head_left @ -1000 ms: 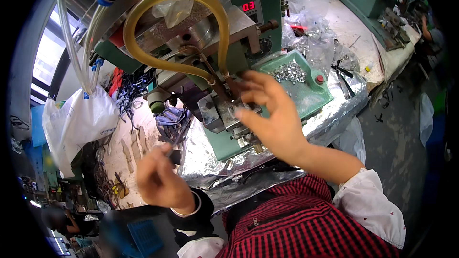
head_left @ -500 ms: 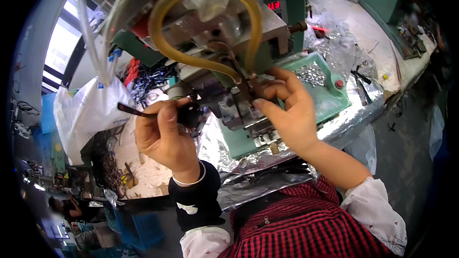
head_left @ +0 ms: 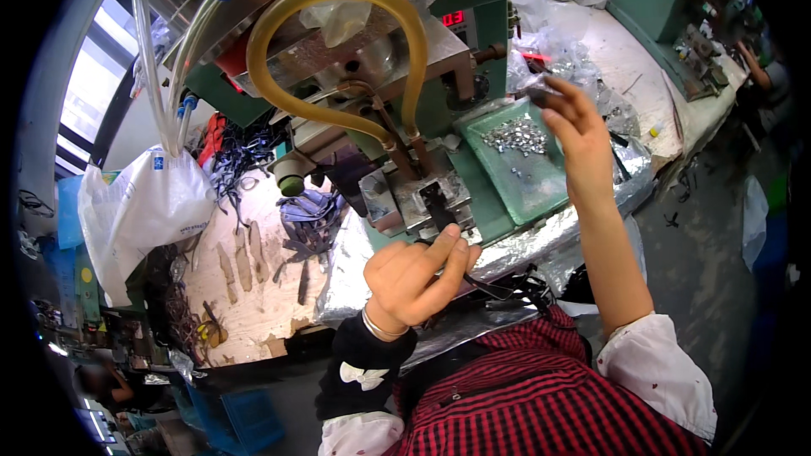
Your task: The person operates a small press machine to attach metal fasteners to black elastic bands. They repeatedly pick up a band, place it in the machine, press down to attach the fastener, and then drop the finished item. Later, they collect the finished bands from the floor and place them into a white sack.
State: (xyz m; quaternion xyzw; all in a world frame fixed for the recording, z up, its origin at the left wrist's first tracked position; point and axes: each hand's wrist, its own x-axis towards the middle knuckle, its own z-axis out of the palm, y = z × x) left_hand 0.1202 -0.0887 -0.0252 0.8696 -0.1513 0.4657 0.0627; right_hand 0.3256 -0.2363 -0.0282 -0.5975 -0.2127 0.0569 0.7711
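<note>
My left hand (head_left: 414, 283) is closed on a slim black piece that looks like part of a glasses frame (head_left: 438, 208). The far end of this piece lies in the metal fixture (head_left: 457, 189) of a green bench machine, below two copper-coloured electrodes (head_left: 409, 156). Thin dark legs stick out beside my fingers, and my grip hides the rest. Raised over the right edge of a green tray (head_left: 534, 204), my right hand (head_left: 585, 148) has its fingers bent and apart. Its fingertips are dark and slightly blurred. Small silver metal parts (head_left: 515, 137) lie heaped in the tray.
A yellow hose (head_left: 256, 59) loops above the fixture. Left of the machine sit a bundle of dark frames (head_left: 309, 218), a white plastic bag (head_left: 148, 211) and yellow-handled cutters (head_left: 211, 332). Foil (head_left: 342, 287) covers the bench front. Another green machine (head_left: 650, 0) stands at the far right.
My left hand has moved right and nearer, bringing the black piece into the fixture. My right hand has left the fixture and moved up and right over the tray. The view has shifted slightly.
</note>
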